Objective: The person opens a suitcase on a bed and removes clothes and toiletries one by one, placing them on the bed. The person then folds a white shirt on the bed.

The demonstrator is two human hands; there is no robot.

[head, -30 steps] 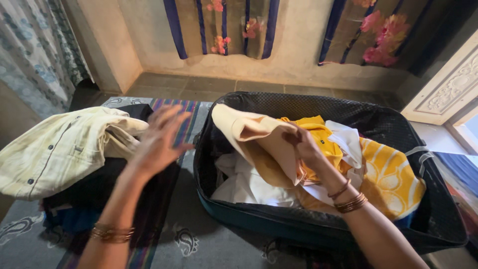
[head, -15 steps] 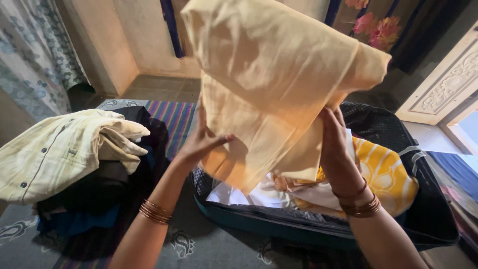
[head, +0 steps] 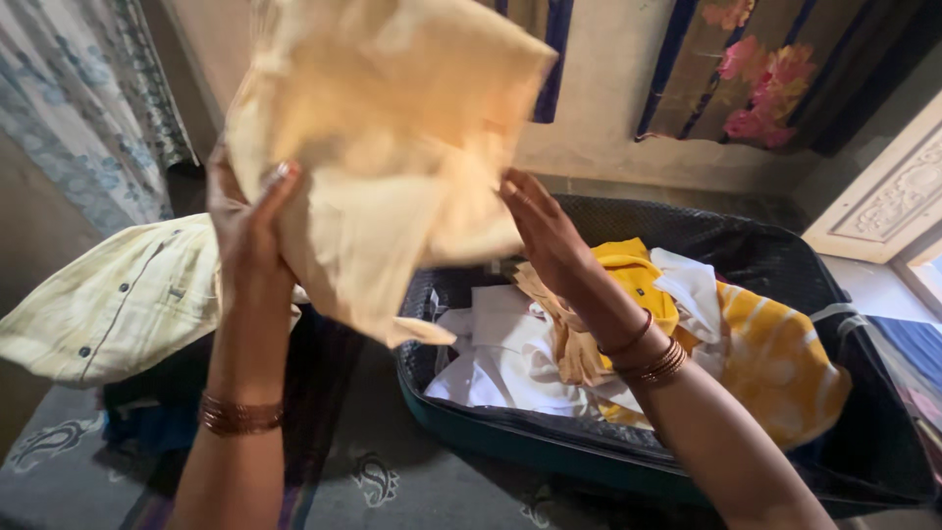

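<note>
The cream cloth [head: 383, 147] had come up out of the open suitcase [head: 863, 324] — a second before it lay inside. Now both hands gripped it high above the suitcase: the left hand [head: 245, 226] on one edge, the right hand [head: 545, 236] on the other.

No packages, labels, signs or screens anywhere in view (only loose clothing and bare fabric surfaces, none carrying a visible tag)
</note>
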